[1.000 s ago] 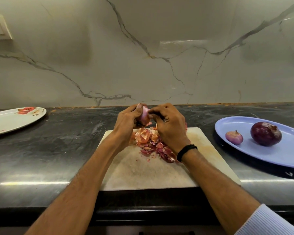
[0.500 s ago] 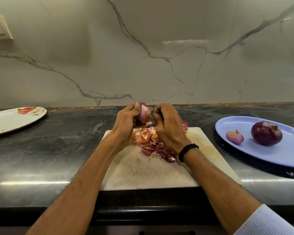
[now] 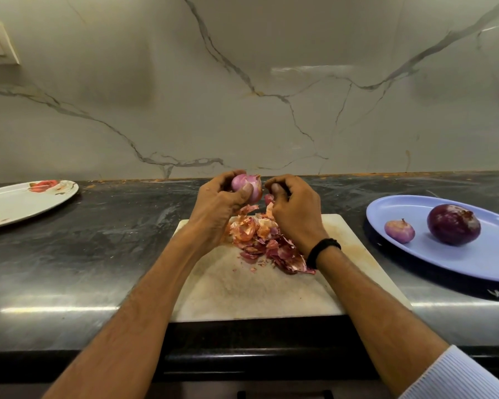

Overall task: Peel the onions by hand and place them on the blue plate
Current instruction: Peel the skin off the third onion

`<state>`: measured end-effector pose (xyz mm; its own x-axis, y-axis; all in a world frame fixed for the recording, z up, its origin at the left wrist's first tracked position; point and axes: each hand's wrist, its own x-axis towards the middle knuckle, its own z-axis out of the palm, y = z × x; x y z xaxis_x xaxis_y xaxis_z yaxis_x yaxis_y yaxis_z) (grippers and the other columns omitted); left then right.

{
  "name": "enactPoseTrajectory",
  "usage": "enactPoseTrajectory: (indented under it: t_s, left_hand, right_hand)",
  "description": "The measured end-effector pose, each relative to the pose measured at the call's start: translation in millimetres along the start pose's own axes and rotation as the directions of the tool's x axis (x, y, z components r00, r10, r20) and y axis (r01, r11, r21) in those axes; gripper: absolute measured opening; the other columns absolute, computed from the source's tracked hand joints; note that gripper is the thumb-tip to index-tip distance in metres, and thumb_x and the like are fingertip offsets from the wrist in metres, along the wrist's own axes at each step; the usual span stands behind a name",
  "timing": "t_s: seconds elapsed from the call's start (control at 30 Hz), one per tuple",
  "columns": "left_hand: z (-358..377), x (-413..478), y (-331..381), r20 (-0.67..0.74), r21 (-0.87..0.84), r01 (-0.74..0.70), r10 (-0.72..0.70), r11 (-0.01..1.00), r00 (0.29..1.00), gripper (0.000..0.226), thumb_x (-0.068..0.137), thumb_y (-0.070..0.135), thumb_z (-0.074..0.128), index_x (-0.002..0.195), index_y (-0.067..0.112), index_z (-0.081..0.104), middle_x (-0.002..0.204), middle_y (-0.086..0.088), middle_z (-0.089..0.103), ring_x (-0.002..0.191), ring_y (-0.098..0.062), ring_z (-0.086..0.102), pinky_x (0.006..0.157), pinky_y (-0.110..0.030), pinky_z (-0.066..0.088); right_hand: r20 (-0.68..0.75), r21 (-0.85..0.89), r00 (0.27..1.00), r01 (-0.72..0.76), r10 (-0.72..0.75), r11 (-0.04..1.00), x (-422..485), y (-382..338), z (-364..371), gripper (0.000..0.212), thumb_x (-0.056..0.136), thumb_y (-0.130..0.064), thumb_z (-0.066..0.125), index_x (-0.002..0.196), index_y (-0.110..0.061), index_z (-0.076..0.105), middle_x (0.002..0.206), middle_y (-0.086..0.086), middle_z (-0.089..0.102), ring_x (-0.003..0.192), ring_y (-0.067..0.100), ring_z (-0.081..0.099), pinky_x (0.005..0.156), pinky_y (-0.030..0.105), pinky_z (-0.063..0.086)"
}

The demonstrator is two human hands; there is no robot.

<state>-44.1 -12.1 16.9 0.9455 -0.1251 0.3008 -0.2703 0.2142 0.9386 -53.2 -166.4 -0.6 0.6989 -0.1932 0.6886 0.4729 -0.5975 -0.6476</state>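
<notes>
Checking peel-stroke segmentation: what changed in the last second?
The right hand came off the onion and drew slightly right, opening a gap; a red scrap sits by its fingertips, pinched or not I cannot tell. The left hand kept gripping the onion. Unchanged: peel pile on the cutting board, small onion and large onion on the blue plate.

The onion point(image 3: 247, 185) in your left hand point(image 3: 217, 208) is pale pink. The peels point(image 3: 264, 240) on your white board point(image 3: 242, 292) are orange and dark red. Your blue plate point(image 3: 473, 263) holds a small pink onion point(image 3: 399, 231) and a big dark purple onion point(image 3: 453, 224). The other plate point(image 3: 18, 205) is white with red flowers. Your wristband point(image 3: 323, 249) is black.
</notes>
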Motion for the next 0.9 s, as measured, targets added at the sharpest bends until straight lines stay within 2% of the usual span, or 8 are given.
enactPoseTrajectory:
  t_s: [0.07, 0.17, 0.33, 0.4, 0.47, 0.6, 0.77, 0.9]
  left_hand:
    - [0.4, -1.2, -0.4, 0.014, 0.052, -0.019, 0.019, 0.998, 1.0, 0.04, 0.087, -0.004, 0.07, 0.123, 0.012, 0.061, 0.114, -0.004, 0.065, 0.1, -0.015, 0.068, 0.083, -0.026, 0.059]
    - [-0.8, -0.2, -2.3, 0.012, 0.122, -0.048, 0.047, 0.991, 0.999, 0.051, 0.082, -0.002, 0.076, 0.129, 0.01, 0.061, 0.119, -0.003, 0.065, 0.099, -0.01, 0.069, 0.082, -0.024, 0.058]
    - [-1.5, 1.0, -2.9, -0.001, 0.108, -0.074, 0.074, 0.991, 0.997, 0.049, 0.082, -0.004, 0.075, 0.127, 0.01, 0.06, 0.121, -0.005, 0.064, 0.091, -0.001, 0.071, 0.079, -0.021, 0.057]
    - [-1.0, 1.4, -2.5, -0.01, 0.061, -0.068, 0.069, 0.996, 0.998, 0.047, 0.083, -0.003, 0.074, 0.126, 0.01, 0.061, 0.122, -0.007, 0.064, 0.099, -0.01, 0.071, 0.082, -0.025, 0.059]
    - [0.4, 1.8, -1.4, -0.02, -0.036, -0.039, 0.038, 0.999, 0.999, 0.049, 0.079, 0.004, 0.075, 0.125, 0.01, 0.061, 0.122, -0.011, 0.065, 0.108, -0.022, 0.069, 0.085, -0.03, 0.06]
    - [1.8, 4.0, -1.2, -0.053, -0.234, 0.006, -0.019, 0.972, 0.998, 0.059, 0.072, 0.015, 0.076, 0.127, 0.001, 0.06, 0.124, -0.019, 0.067, 0.109, -0.029, 0.07, 0.08, -0.027, 0.059]
    - [1.5, 3.3, -2.8, -0.09, -0.129, 0.032, -0.044, 0.991, 0.995, 0.039, 0.08, 0.021, 0.076, 0.115, 0.005, 0.065, 0.11, -0.015, 0.073, 0.097, -0.023, 0.074, 0.07, -0.023, 0.059]
    - [2.7, 1.1, -4.2, -0.028, -0.051, 0.102, -0.104, 0.993, 0.994, 0.064, 0.068, 0.029, 0.081, 0.122, 0.001, 0.062, 0.113, -0.018, 0.073, 0.104, -0.032, 0.071, 0.083, -0.036, 0.061]
  right_hand:
    - [0.026, 0.114, 0.993, -0.12, 0.118, 0.986, 2.4, -0.4, -1.9, 0.008, 0.096, -0.013, 0.063, 0.099, -0.016, 0.069, 0.093, -0.008, 0.068, 0.087, 0.005, 0.063, 0.075, 0.011, 0.051]
    - [0.122, 0.279, 0.966, -0.256, 0.23, 0.925, 3.4, -2.1, -2.6, 0.01, 0.092, -0.023, 0.068, 0.099, -0.016, 0.071, 0.09, -0.003, 0.071, 0.084, 0.01, 0.066, 0.078, 0.027, 0.058]
    - [0.252, 0.443, 0.913, -0.404, 0.321, 0.8, 1.3, -6.4, -2.8, 0.017, 0.094, -0.016, 0.064, 0.109, -0.008, 0.069, 0.099, 0.007, 0.071, 0.086, 0.014, 0.067, 0.076, 0.027, 0.059]
    - [0.283, 0.482, 0.889, -0.456, 0.36, 0.748, 1.7, -5.6, -1.8, 0.016, 0.096, -0.011, 0.062, 0.11, -0.007, 0.068, 0.102, 0.01, 0.071, 0.089, 0.019, 0.068, 0.077, 0.03, 0.06]
    - [0.296, 0.505, 0.875, -0.484, 0.383, 0.715, 2.1, -5.0, -0.9, 0.016, 0.096, -0.008, 0.061, 0.109, -0.005, 0.068, 0.103, 0.011, 0.071, 0.089, 0.021, 0.068, 0.077, 0.033, 0.06]
    - [0.404, 0.596, 0.848, -0.529, 0.343, 0.605, 1.0, -6.9, -0.3, 0.023, 0.094, -0.016, 0.065, 0.114, -0.004, 0.066, 0.101, 0.009, 0.07, 0.087, 0.017, 0.067, 0.073, 0.028, 0.056]
    - [0.424, 0.562, 0.856, -0.505, 0.297, 0.655, 1.0, -7.4, 1.6, 0.035, 0.09, -0.019, 0.071, 0.122, -0.012, 0.059, 0.113, 0.012, 0.07, 0.1, 0.022, 0.07, 0.076, 0.031, 0.058]
    - [0.379, 0.665, 0.873, -0.488, 0.308, 0.566, 3.9, -3.6, -1.4, 0.034, 0.09, -0.016, 0.068, 0.122, -0.007, 0.06, 0.116, 0.017, 0.069, 0.105, 0.029, 0.069, 0.087, 0.044, 0.058]
